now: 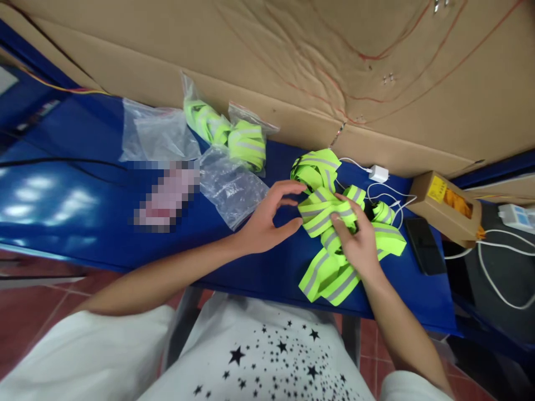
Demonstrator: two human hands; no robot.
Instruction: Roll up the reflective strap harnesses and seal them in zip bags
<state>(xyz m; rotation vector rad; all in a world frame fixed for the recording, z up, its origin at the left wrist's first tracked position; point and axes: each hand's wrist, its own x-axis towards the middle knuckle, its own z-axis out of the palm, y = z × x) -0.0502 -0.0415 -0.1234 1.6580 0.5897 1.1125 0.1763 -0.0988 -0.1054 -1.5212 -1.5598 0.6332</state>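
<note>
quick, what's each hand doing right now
Left hand: open, fingertips touching the neon reflective strap bundle.
Right hand: closed on the same bundle.

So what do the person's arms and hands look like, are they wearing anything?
Both hands, left and right, are bare: no gloves, and no rings or watch that show. The forearms are bare too. Short white sleeves start near the shoulders, part of a white top with black stars.

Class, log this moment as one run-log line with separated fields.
left hand: touching straps | right hand: pressing on straps | bagged straps: behind, on table | phone: right
</note>
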